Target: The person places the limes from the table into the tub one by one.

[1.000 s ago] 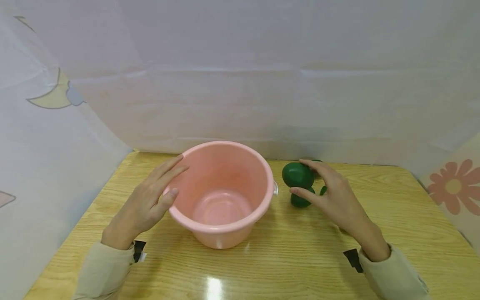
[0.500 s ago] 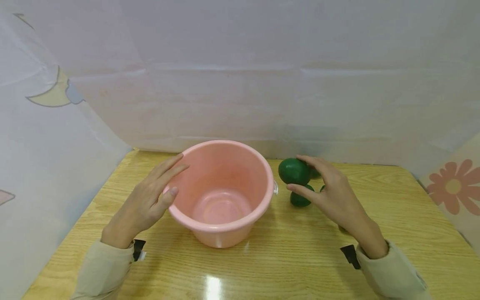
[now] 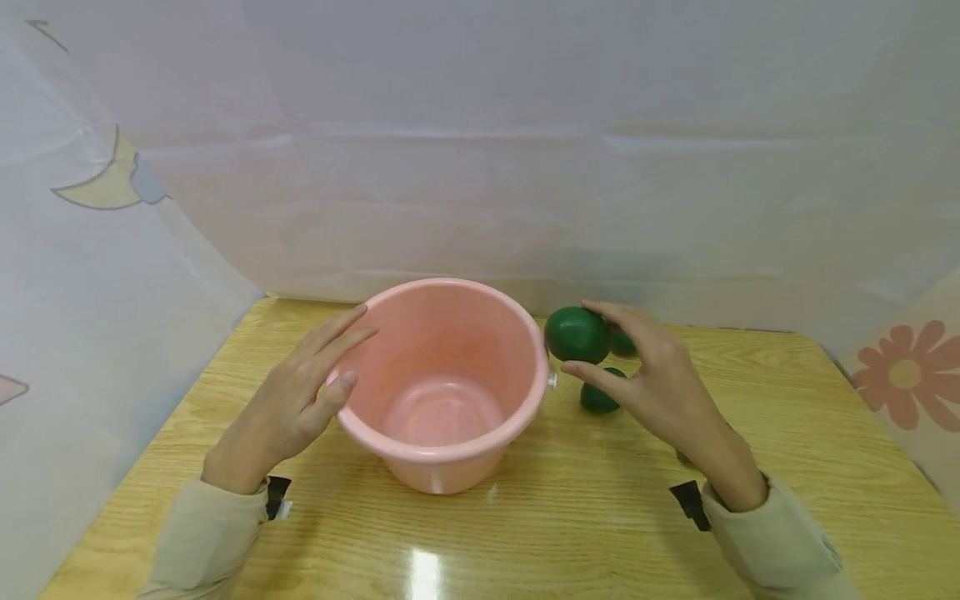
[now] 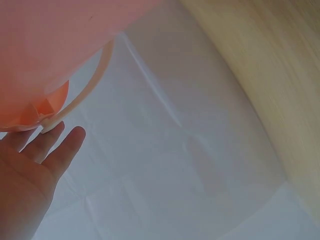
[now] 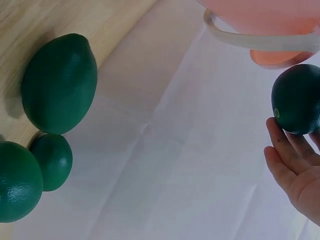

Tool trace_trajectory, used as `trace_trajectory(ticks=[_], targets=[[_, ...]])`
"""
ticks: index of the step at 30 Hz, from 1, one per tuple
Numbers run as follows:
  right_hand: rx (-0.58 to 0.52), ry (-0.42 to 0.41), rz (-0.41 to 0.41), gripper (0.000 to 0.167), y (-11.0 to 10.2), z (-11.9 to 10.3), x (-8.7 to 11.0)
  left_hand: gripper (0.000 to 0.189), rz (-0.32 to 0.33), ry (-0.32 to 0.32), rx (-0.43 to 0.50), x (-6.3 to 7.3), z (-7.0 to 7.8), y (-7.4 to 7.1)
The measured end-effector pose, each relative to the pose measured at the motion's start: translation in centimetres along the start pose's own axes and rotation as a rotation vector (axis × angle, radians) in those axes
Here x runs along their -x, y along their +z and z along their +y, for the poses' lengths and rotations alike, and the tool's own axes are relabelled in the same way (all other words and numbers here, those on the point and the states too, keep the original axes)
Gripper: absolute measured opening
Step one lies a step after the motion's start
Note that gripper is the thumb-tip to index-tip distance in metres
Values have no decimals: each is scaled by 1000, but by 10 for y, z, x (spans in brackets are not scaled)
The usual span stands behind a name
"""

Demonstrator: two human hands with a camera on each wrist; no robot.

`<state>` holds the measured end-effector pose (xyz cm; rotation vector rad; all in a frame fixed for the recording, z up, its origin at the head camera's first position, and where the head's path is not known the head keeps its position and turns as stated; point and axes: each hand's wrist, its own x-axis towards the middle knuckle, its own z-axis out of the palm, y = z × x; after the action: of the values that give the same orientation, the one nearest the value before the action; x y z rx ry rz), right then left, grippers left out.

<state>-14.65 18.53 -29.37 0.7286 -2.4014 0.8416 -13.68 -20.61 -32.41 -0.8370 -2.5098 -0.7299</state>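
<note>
A pink bucket [image 3: 442, 454] stands upright on the table, its mouth towards me. My left hand [image 3: 288, 408] rests on the bucket's left rim with its fingers extended. In the left wrist view, fingertips [image 4: 52, 132] touch the rim beside the handle [image 4: 90, 87]. Raised just right of the bucket, a dark green lime-like fruit [image 3: 577, 335] is held between the thumb and fingers of my right hand [image 3: 656, 379]. Below it lies a second green fruit [image 3: 600, 396]; another green fruit [image 3: 622, 343] is partly hidden behind my fingers.
A larger green fruit [image 5: 60, 82] and two more, a small fruit [image 5: 51, 162] and a round fruit [image 5: 17, 182], show in the right wrist view. Printed sheets [image 3: 480, 208] surround the wooden table [image 3: 525, 533]. Something small and dark [image 3: 682, 458] peeks out beside my right wrist.
My right hand has moved left and slightly up with the green fruit, closer to the bucket's rim. The left hand and the bucket have stayed in place.
</note>
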Motion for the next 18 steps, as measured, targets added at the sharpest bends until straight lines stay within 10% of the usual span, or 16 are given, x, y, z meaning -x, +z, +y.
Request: trace_trajectory(ticks=[18], targets=[[-67,-160,45,78,6,-21,-20,49,8,-1,-40,-1,2,0]])
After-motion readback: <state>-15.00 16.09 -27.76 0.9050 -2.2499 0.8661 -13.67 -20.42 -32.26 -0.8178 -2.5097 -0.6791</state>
